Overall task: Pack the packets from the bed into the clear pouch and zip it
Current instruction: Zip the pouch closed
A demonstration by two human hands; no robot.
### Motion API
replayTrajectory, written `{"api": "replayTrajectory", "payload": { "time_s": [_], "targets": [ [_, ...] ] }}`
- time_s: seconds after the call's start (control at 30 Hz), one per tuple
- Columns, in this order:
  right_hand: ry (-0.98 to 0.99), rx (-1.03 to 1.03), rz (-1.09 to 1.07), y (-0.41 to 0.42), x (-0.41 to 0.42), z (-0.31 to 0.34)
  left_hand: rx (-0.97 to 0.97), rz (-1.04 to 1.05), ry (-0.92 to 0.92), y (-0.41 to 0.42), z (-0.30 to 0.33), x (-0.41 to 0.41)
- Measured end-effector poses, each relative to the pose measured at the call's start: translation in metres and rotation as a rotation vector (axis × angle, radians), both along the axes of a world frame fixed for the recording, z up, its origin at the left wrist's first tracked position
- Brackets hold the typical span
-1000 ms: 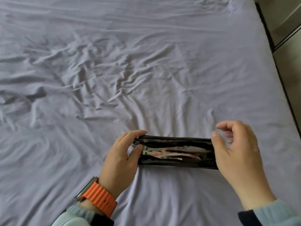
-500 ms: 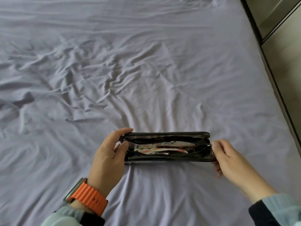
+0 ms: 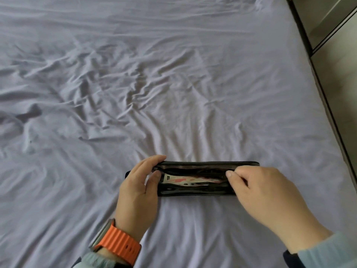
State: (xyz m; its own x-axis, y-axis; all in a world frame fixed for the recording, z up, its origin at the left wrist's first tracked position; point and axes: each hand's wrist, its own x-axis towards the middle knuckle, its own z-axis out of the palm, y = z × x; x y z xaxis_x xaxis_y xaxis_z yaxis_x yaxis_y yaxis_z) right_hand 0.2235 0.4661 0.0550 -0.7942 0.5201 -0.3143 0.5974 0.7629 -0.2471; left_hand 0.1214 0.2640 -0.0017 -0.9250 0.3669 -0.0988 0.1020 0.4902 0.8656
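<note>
The clear pouch (image 3: 195,190) with black edging stands on its side on the bed, its zip opening facing up. White and red packets (image 3: 189,180) show through the gap. My left hand (image 3: 138,188) grips the pouch's left end, thumb and fingers pinched on the rim. My right hand (image 3: 264,196) covers the right part of the pouch, thumb and forefinger pinched at the zip line about a quarter of the way in from the right end. The zip pull itself is hidden under those fingers.
The pouch rests on a wrinkled pale lilac bed sheet (image 3: 154,74) that fills most of the view. The bed's right edge (image 3: 316,78) borders a dark frame and a grey floor and cabinet (image 3: 340,45). An orange watch strap (image 3: 117,243) sits on my left wrist.
My right hand went from hovering open beside the pouch's right end to pinching the zip there, then slid left along the opening. My left hand kept its hold on the left end.
</note>
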Motion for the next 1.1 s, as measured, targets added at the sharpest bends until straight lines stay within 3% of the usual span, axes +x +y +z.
{"api": "replayTrajectory", "payload": {
  "time_s": [0.2,0.33,0.47,0.57,0.7,0.93,1.1],
  "targets": [
    [0.073,-0.066,0.135,-0.066,-0.046,0.004,0.005,-0.099,0.087,0.011,0.006,0.007],
    [0.064,-0.174,0.204,-0.096,-0.073,0.001,0.157,-0.155,-0.180,0.006,0.004,0.009],
    [0.059,-0.234,0.193,-0.096,-0.078,-0.003,0.127,-0.171,-0.150,-0.006,0.004,0.008],
    [0.078,-0.284,0.166,-0.091,-0.073,-0.002,0.215,-0.107,-0.170,-0.009,-0.001,0.009],
    [0.179,-0.437,0.078,-0.077,-0.071,-0.004,0.236,-0.062,-0.189,-0.003,0.001,0.012],
    [0.551,-0.816,-0.320,-0.059,-0.051,-0.020,0.073,0.105,-0.098,0.011,0.001,0.007],
    [0.761,-0.707,-0.441,-0.028,-0.029,-0.022,0.132,0.194,-0.108,0.018,0.001,0.010]
  ]
}}
